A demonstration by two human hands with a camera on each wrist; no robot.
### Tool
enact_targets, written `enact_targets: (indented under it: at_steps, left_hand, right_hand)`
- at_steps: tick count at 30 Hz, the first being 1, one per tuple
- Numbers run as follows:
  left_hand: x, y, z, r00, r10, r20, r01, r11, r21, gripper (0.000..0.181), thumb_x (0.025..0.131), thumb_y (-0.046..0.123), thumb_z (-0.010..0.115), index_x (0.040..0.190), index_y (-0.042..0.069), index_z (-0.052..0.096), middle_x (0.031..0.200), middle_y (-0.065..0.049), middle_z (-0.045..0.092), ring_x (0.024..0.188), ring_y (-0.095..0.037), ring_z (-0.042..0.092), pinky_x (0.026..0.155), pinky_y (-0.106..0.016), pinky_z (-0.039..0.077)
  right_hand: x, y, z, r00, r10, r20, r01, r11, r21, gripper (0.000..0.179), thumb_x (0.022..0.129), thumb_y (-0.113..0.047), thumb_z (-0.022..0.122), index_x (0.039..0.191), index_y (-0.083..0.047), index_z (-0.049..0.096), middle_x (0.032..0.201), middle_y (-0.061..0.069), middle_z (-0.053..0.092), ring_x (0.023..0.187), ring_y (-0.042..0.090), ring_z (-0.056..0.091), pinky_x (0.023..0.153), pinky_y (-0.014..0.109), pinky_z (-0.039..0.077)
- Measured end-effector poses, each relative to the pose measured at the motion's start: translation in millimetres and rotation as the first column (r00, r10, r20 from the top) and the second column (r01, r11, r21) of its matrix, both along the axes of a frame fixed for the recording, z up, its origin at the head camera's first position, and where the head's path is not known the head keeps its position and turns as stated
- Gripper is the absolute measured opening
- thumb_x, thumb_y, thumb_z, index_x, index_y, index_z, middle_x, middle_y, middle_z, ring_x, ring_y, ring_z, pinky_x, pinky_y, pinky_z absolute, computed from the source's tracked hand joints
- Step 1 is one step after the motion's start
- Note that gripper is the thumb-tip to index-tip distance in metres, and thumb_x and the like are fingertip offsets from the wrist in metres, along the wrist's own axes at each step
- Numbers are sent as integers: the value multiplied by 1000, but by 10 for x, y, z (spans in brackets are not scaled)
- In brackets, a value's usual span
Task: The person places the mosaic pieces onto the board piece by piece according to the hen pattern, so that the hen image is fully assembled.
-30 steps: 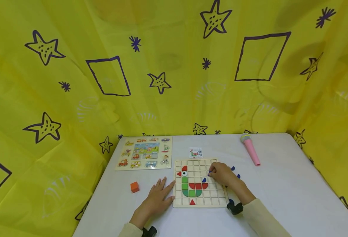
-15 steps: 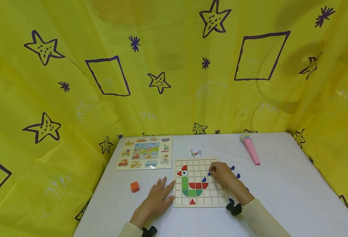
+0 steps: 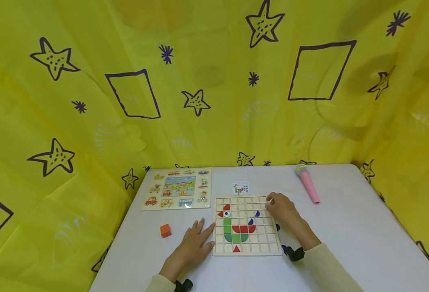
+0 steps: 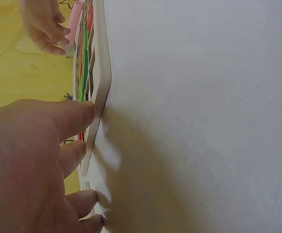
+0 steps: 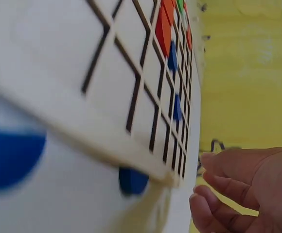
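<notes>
On the table (image 3: 364,235) lies the board (image 3: 242,213), its left edge touched by the left hand (image 3: 195,243), fingers spread, its far right corner near the right hand (image 3: 283,209), fingers loosely bent, thumb apart, two blue pieces (image 3: 257,213) in its grid

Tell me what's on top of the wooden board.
On the board sit red pieces, green pieces, two blue pieces and an eye piece. Whatever lies beneath them is covered, so it can't be seen.

Left grip (image 3: 195,244) splayed — right grip (image 3: 282,209) loosely curled
</notes>
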State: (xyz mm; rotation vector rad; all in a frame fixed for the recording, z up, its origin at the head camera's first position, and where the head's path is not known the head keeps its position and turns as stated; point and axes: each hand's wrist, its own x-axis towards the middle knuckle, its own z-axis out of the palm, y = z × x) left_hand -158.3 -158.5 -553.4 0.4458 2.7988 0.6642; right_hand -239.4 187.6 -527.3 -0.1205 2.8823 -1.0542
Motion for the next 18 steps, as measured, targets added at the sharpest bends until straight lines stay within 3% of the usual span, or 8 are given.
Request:
enact_targets:
  at_steps: [4,10,14,18]
  left_hand:
    - [3,-7,1,1000,0,-1,0,1000,14,62,106,46,58,163,27,43,173,-19,26,160,-47,17,127,-68,17]
    - [4,-9,-13,1000,-5,-4,5,1000,10,63,106,47,58,163,27,42,173,-19,26,160,-47,17,127,-68,17]
    - [12,-7,-11,1000,-4,-6,4,1000,0,63,106,47,58,163,27,43,173,-19,26,160,-47,18,127,-68,18]
    - [11,-4,-9,1000,-6,-4,6,1000,1,63,106,47,59,163,27,43,173,-19,26,160,-47,18,127,-68,19]
  right_hand:
    - [-30,210,7,999,-50,1,50,997,52,34,99,-13,68,126,6,61,119,30,60,97,39,63,84,56,53]
    - [-33,456,-66,994,-63,91,57,996,68,36,99,-11,70,126,8,57,118,31,57,93,35,60,75,45,55]
    - [-18,531,-126,995,-37,95,33,999,41,28,100,-11,70,119,7,61,114,28,61,93,33,60,76,42,56]
    - [-17,572,-155,993,-46,108,46,999,3,33,101,-13,69,124,8,58,116,29,63,93,32,61,78,42,57]
